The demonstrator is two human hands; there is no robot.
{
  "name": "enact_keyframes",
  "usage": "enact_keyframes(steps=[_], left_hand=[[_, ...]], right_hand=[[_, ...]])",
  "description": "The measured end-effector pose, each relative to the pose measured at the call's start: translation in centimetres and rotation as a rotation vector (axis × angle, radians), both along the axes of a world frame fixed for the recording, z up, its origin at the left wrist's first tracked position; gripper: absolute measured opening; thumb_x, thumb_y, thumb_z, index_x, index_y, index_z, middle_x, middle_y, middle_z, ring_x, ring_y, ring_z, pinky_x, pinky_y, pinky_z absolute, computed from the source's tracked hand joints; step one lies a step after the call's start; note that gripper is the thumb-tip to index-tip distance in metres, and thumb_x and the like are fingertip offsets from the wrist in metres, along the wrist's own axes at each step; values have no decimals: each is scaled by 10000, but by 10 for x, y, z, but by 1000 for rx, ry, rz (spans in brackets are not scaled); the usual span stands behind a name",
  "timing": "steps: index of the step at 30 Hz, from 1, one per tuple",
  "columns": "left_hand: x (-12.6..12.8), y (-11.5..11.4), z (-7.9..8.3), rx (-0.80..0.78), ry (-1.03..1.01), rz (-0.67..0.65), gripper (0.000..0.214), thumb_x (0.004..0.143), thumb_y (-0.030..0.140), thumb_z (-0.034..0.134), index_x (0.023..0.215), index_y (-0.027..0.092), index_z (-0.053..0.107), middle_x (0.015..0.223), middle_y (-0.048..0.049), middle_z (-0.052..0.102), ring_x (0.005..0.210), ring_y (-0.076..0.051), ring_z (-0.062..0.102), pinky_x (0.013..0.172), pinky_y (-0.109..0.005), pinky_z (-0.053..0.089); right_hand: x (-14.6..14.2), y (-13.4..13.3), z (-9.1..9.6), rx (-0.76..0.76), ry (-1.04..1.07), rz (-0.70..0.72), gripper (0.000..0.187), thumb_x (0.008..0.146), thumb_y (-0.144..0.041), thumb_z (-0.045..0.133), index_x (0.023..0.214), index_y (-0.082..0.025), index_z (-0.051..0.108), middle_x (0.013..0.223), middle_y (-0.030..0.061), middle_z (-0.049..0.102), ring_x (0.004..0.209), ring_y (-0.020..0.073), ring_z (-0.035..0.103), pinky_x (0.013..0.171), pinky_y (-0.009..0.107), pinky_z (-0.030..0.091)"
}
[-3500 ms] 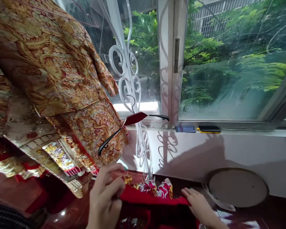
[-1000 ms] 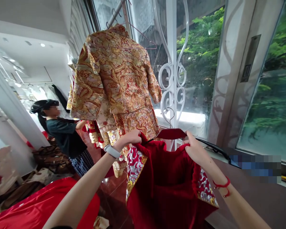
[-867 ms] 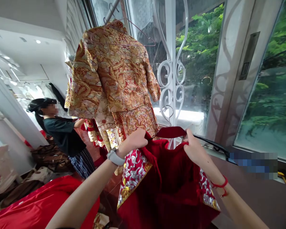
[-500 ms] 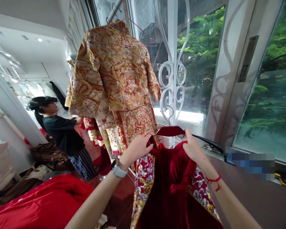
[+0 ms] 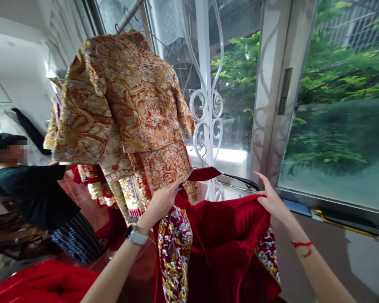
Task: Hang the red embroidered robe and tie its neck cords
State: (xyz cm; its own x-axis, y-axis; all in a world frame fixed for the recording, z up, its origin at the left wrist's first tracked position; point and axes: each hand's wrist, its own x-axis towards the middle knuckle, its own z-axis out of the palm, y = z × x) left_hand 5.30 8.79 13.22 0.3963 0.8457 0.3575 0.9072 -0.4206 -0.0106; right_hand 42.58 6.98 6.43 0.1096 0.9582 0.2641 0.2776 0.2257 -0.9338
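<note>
Basically, both hands pinch the top edge of a red velvet garment (image 5: 221,240) at lower centre of the frame. Left hand (image 5: 162,202) is clenched on the garment's left top corner, fingers curled over the cloth, a watch (image 5: 135,236) on that wrist. Right hand (image 5: 271,201) grips the right top corner, thumb and lower fingers on the cloth, index finger sticking up loose; a red string bracelet (image 5: 301,246) sits on that wrist. Garment hangs down between the two hands, stretched wide, with gold and silver embroidered trim down its left edge and at the lower right. Just above the garment's top edge, between the hands, is a hanger (image 5: 214,174) with a red padded middle and black arms, its hook caught on the white scrolled window grille (image 5: 206,105); the left fingertips touch or nearly touch its left end, cannot tell which. Upper left of frame: a gold brocade jacket and skirt (image 5: 126,118) hanging on a thin wire hanger from a rail. Far left: another person in a dark top (image 5: 31,198), partly cut off. Bottom left: red satin fabric (image 5: 41,284). Right half: window glass with green trees outside, a sill with a yellow and black tool (image 5: 344,221) lying on it.
</note>
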Motion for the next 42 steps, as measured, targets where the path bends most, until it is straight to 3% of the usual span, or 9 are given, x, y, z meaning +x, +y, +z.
enact_keyframes(steps=[5, 11, 15, 23, 28, 31, 35, 38, 42], left_hand=[[-2, 6, 4, -93, -127, -48, 481, 974, 279, 267, 1421, 197, 425, 1213, -120, 691, 1109, -268, 652, 934, -386, 490], [6, 15, -6, -104, -185, -83, 511, 960, 332, 274, 1429, 210, 437, 1228, -106, 690, 1072, -280, 673, 890, -359, 501], [15, 14, -7, -82, -173, -69, 523, 958, 328, 267, 1428, 184, 445, 1211, -123, 696, 1031, -298, 688, 853, -365, 510], [26, 6, -9, -84, -187, -75, 512, 962, 281, 267, 1437, 168, 422, 1227, -145, 684, 1070, -297, 675, 842, -359, 508], [33, -5, -13, -65, -184, -22, 499, 958, 215, 265, 1441, 174, 388, 1141, -160, 717, 957, -292, 712, 787, -366, 517], [36, -8, -15, -53, -198, -26, 488, 964, 201, 265, 1439, 180, 375, 1147, -154, 714, 988, -270, 704, 817, -354, 511], [33, -3, -17, -59, -213, -45, 455, 969, 237, 270, 1387, 171, 438, 1179, -152, 701, 1026, -273, 691, 848, -360, 511], [27, 3, -18, -50, -221, -70, 448, 970, 265, 271, 1354, 159, 475, 1228, -150, 679, 1065, -273, 675, 888, -362, 508], [22, 5, -19, -5, -213, -65, 453, 962, 277, 286, 1362, 162, 463, 1313, -141, 628, 1085, -273, 664, 902, -376, 510]], right_hand=[[66, -4, -4, -90, -4, -186, 995, 518, -151, 410, 1499, -170, 243, 499, -98, 472, 387, 126, 397, 434, 225, 300], [83, 29, 26, -6, -239, -356, 837, 498, -149, 395, 1324, -64, 500, 616, -19, 559, 479, 151, 454, 498, 270, 392], [73, 40, 56, 72, -319, -391, 749, 546, -112, 417, 1282, -154, 547, 872, 40, 663, 655, 172, 545, 651, 281, 450], [24, 29, 126, 99, -768, -552, 651, 723, -51, 446, 1349, -217, 512, 961, 123, 680, 880, 268, 623, 779, 360, 453], [-25, 7, 155, 120, -928, -435, 587, 768, -28, 427, 1307, -236, 533, 1066, 132, 658, 896, 285, 630, 781, 386, 454], [-57, -12, 140, 195, -1000, -334, 558, 777, -20, 421, 1284, -221, 536, 1070, 127, 621, 835, 247, 625, 731, 350, 453], [-81, -24, 85, 186, -1018, -275, 711, 738, -1, 449, 1415, -209, 397, 1178, 166, 510, 862, 242, 615, 695, 331, 463], [-75, -21, 52, 169, -892, -210, 838, 727, -38, 491, 1501, -221, 226, 1204, 153, 464, 903, 238, 606, 755, 355, 494], [-49, -1, 51, 261, -744, -137, 691, 821, -192, 517, 1476, -222, 302, 1155, 119, 510, 946, 239, 599, 895, 421, 492]])
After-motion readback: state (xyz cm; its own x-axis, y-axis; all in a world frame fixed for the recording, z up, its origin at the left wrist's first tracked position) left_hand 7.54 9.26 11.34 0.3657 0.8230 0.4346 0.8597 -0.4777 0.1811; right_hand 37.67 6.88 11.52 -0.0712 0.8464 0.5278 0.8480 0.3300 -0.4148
